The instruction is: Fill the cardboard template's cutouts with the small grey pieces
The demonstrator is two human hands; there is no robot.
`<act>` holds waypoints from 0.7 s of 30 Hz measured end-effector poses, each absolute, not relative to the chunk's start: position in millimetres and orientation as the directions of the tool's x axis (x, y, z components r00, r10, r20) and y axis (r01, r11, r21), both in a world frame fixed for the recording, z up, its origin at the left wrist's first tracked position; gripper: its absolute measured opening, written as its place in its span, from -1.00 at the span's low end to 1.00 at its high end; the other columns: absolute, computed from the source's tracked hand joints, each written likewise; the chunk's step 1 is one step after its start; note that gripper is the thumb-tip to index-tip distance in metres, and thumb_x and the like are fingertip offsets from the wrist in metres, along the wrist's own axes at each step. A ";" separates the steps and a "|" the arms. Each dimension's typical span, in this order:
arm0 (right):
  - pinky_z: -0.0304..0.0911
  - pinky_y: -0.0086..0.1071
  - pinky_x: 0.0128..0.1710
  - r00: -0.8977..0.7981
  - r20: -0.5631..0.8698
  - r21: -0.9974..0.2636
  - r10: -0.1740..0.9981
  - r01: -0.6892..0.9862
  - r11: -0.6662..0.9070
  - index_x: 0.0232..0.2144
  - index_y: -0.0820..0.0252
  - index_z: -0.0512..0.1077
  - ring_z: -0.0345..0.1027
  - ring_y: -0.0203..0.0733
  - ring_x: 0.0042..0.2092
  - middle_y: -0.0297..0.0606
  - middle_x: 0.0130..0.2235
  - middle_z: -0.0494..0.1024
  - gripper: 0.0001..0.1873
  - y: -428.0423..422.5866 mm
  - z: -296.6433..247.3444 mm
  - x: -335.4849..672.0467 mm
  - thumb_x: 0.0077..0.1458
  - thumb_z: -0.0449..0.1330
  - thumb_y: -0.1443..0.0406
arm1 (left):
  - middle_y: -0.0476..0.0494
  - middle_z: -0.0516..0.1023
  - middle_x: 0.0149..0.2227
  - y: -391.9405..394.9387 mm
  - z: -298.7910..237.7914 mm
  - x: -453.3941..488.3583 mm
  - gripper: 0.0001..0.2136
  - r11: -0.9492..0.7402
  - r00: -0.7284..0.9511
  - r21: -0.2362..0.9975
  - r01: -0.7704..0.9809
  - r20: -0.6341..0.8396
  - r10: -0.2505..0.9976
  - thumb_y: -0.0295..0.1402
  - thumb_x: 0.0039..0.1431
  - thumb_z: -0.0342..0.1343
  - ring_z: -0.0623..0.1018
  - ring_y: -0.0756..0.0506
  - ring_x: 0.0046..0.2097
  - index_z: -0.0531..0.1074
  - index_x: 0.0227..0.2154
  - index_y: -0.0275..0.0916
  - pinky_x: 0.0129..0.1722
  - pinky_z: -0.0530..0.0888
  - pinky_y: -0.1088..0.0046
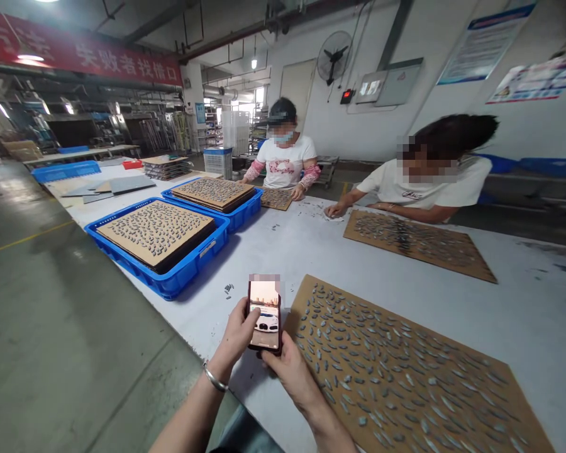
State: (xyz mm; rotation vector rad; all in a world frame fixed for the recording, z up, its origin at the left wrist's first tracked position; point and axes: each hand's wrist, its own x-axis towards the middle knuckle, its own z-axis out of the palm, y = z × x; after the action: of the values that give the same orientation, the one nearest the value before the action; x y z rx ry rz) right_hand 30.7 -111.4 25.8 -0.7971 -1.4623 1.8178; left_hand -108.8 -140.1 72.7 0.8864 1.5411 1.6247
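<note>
A smartphone point(265, 321) in a dark red case stands upright over the table's near edge, its screen lit with a picture of what looks like a white car. My left hand point(238, 330) is closed around its left side, the thumb lying over the screen. My right hand point(290, 362) grips the lower right corner, fingers partly hidden behind the phone. Beside my right forearm lies a brown board point(405, 371) covered with many small grey leaf-shaped pieces. A few loose grey pieces point(229, 290) rest on the table left of the phone.
Two blue trays point(170, 286) holding stacked boards of grey pieces stand at the left. Across the white table point(283, 251) sit two people, one with a hand near another board point(415, 245). Grey sheets point(132, 184) and a board stack point(166, 168) lie farther back.
</note>
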 end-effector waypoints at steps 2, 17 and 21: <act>0.37 -0.33 -0.33 -0.625 -0.058 -0.979 0.779 -0.116 -0.166 -0.04 0.17 0.43 0.48 -0.13 -0.28 -0.18 -0.18 0.66 -0.52 -111.5 25.8 30.8 -0.04 0.37 0.24 | -0.22 0.63 -0.17 -142.2 74.9 -108.7 -0.66 -0.004 -0.549 1.000 -0.026 -0.011 0.836 -0.04 0.28 0.11 0.57 -0.20 -0.12 0.50 -0.18 -0.25 -0.09 0.47 0.28; 0.43 -0.28 -0.23 -0.611 -0.054 -0.971 0.790 -0.152 -0.184 -0.06 0.13 0.49 0.55 -0.05 -0.16 -0.22 -0.15 0.68 -0.54 -111.5 27.3 30.3 -0.08 0.36 0.33 | -0.24 0.61 -0.05 -154.2 90.4 -105.2 -0.39 -0.035 -0.407 0.990 -0.135 -0.023 0.913 -0.36 -0.09 0.38 0.58 -0.21 -0.06 0.36 0.07 -0.27 -0.03 0.49 0.27; 0.42 -0.31 -0.29 -0.606 -0.033 -0.967 0.795 -0.180 -0.178 -0.07 0.15 0.48 0.53 -0.06 -0.18 -0.24 -0.19 0.66 -0.57 -112.6 29.2 29.9 -0.06 0.34 0.33 | -0.20 0.59 -0.08 -152.9 91.5 -98.0 -0.33 -0.022 -0.425 0.995 -0.099 -0.022 0.905 -0.38 -0.08 0.38 0.57 -0.17 -0.10 0.28 0.13 -0.25 -0.08 0.50 0.30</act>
State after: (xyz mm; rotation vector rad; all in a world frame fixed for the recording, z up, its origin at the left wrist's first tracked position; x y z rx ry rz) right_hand 29.9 -112.6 29.2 -0.7368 -1.4104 1.8548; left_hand -98.0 -152.9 91.5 0.8915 1.4420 1.5700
